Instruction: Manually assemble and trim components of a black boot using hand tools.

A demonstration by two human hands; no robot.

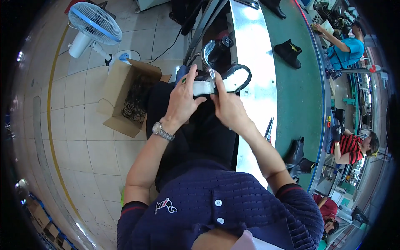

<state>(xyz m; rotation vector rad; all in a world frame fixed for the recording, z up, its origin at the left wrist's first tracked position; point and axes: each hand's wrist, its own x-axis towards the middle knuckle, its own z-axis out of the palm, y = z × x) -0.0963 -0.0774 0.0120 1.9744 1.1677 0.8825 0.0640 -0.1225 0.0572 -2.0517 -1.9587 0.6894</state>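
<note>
While raised, both hands (204,102) pinch white strip (204,87).

The floor (96,146) is laid with pale square tiles, crossed by a curved yellow line (52,125). A white and blue fan (93,23) stands on it at the upper left, near an open cardboard box (125,98) holding dark cords. To the right runs a long counter (302,96) with a green top and a shiny metal edge (254,62), carrying black boots (288,52). Other people (346,48) sit along its far side. More boxes (39,216) sit at the lower left.
</note>
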